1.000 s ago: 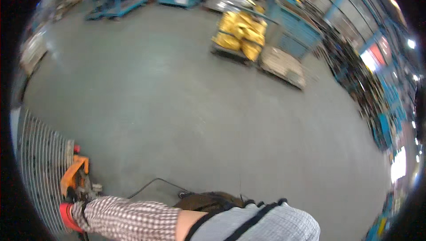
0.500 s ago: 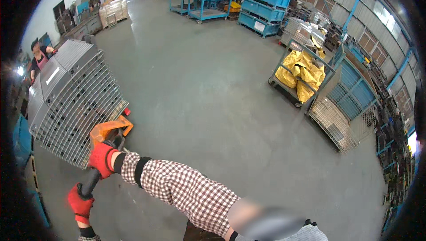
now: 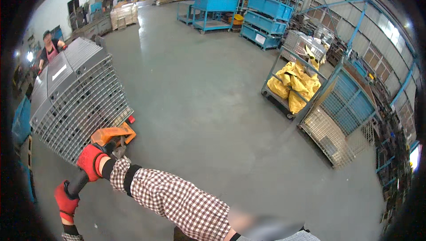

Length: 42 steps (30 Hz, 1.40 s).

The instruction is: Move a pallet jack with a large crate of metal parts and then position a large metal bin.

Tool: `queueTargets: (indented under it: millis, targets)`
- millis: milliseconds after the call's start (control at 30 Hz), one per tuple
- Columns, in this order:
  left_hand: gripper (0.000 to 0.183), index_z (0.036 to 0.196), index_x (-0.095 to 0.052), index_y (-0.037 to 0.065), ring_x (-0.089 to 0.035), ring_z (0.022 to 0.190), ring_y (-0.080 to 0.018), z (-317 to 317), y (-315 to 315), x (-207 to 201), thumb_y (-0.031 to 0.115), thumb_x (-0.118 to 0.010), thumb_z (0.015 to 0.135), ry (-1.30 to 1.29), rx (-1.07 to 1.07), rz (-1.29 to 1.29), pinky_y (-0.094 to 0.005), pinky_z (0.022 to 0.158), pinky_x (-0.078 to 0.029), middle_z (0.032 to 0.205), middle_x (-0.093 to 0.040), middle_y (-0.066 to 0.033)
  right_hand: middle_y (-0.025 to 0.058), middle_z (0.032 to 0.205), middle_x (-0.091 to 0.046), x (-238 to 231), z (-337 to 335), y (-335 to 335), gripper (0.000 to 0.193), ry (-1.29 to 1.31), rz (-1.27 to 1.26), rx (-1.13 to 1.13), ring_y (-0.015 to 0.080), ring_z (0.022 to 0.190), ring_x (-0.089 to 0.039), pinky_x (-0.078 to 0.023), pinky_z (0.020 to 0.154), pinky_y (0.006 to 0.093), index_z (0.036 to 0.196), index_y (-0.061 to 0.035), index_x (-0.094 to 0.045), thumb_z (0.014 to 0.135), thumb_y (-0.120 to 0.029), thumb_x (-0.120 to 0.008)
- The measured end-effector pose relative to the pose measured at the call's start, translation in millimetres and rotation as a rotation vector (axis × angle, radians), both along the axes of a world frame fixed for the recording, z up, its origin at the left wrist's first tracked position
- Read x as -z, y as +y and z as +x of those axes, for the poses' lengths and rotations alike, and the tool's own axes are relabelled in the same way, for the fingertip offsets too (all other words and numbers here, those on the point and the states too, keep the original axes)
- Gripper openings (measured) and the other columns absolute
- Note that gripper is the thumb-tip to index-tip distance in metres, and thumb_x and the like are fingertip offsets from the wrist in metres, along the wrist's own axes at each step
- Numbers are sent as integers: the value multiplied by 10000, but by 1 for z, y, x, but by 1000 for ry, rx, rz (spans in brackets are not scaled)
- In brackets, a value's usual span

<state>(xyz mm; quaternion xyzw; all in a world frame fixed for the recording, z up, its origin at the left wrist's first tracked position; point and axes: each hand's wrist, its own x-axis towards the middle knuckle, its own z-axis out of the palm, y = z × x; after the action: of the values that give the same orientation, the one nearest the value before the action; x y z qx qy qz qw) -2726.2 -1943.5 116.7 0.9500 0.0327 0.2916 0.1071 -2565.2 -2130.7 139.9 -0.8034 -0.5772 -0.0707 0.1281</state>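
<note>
Both my hands wear red gloves and grip the black handle [image 3: 78, 184] of an orange pallet jack [image 3: 111, 133] at the lower left. My right hand [image 3: 92, 162] is wrapped round the handle's upper end, its checked sleeve reaching across the lower middle. Nearer me, my left hand [image 3: 66, 202] closes on the lower end. Just beyond the jack stands a wire mesh cage [image 3: 84, 112] stacked with grey metal parts [image 3: 66, 70]. The jack's forks are hidden beneath the cage.
A co-worker [image 3: 51, 50] stands with hands at the far side of the cage. On the right are a cart with yellow bags [image 3: 295, 83] and a wire cage with an open front [image 3: 330, 134]. Blue bins [image 3: 265, 21] and a blue trolley [image 3: 215, 3] stand farther back.
My hands and the handle have shifted a little left in the picture. The surroundings have shifted too, the far trolley and bins slightly rightward. Both hands keep their grip.
</note>
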Motion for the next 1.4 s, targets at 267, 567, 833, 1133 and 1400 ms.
queueTargets:
  millis: [267,567,833,1133,1400]
  targets:
    - [365,773,-549,18,-563,612,-339,-33,48,17,75,-645,425,199,-116,-41,-342,557,-445,640,-544,-173,75,654,-611,34,-34,60,255,109,48,-20,264,658,-607,-474,582,383,641,-150,-623,488,-354,-633]
    - [459,896,-598,56,-575,774,-333,-256,82,-44,143,-694,455,25,-99,115,-353,678,-466,804,-599,-166,125,691,-612,-44,-255,81,312,44,253,-124,303,692,-600,-472,633,399,699,-106,-626,497,-343,-640]
    - [510,952,-597,121,-572,697,-318,-853,-114,-217,271,-662,469,326,-20,44,-394,634,-464,724,-598,-130,90,752,-600,-200,-863,-121,376,60,90,-88,293,732,-579,-453,634,400,841,-154,-588,607,-447,-621]
    - [462,929,-587,167,-582,708,-287,-1213,-62,-275,328,-663,504,261,-96,4,-397,616,-456,741,-602,-90,88,815,-610,-265,-1210,-53,437,155,-24,-101,304,766,-571,-454,661,390,917,-149,-590,576,-413,-663]
    - [293,749,-626,149,-592,672,-281,-1672,-148,-237,292,-687,502,35,-137,187,-392,555,-463,697,-593,-75,172,1007,-587,-212,-1663,-137,688,59,120,8,284,960,-560,-429,837,376,1054,24,-539,523,-357,-754]
